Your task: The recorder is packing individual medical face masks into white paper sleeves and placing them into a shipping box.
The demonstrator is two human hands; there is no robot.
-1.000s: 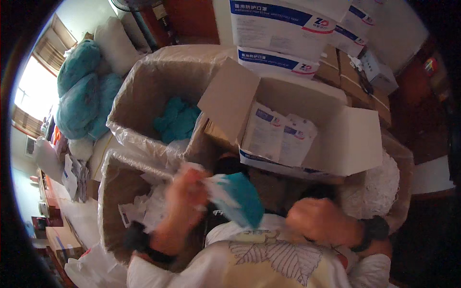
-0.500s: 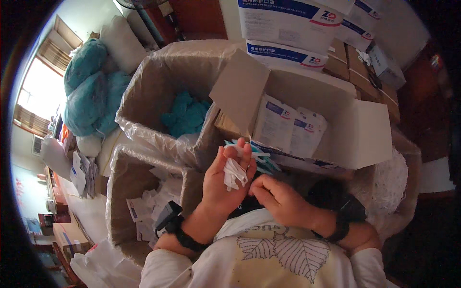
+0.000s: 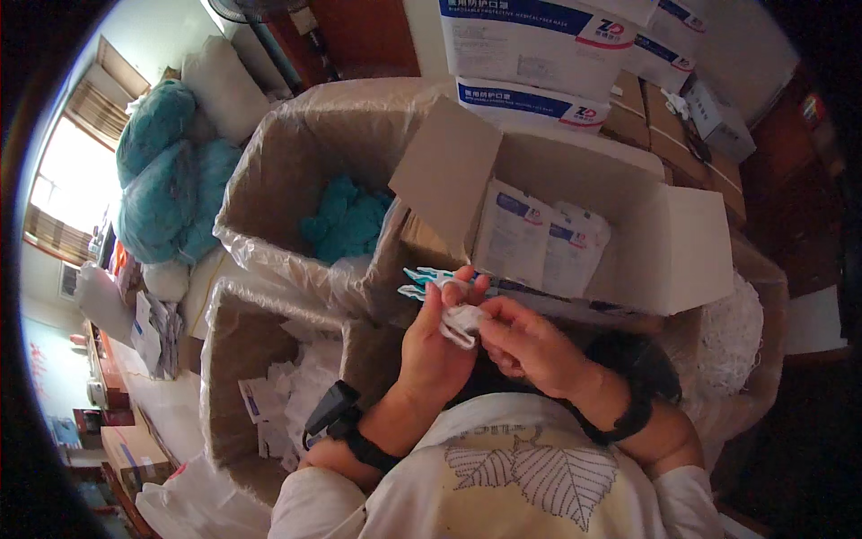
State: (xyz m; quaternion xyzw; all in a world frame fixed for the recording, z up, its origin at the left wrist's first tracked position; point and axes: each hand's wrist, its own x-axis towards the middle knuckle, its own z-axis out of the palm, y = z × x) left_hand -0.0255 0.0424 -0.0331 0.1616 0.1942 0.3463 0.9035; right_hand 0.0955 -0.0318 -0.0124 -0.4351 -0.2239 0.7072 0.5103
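A bunch of white elastic straps (image 3: 461, 325) lies across the palm of my left hand (image 3: 431, 359), which is curled around it. Thin teal pieces with white edges (image 3: 422, 284), which look like folded face masks, stick out past the fingers of that hand. My right hand (image 3: 537, 349) is closed, its thumb and fingertips pinching the right side of the straps. Both hands meet in front of my chest, just short of an open carton (image 3: 696, 247). Fingers partly hide the straps and the teal pieces.
White printed packets (image 3: 516, 225) stand inside the carton. A plastic-lined box (image 3: 256, 193) at far left holds teal masks (image 3: 346, 220); a nearer lined box (image 3: 220, 395) contains white wrappers (image 3: 292, 386). White strands (image 3: 732, 337) fill a bag on the right. Stacked cartons (image 3: 539, 45) rise behind.
My right hand has moved up and closed on the straps, having been in a loose fist beside them. My left hand has shifted slightly right, and the teal pieces now show left of its fingers.
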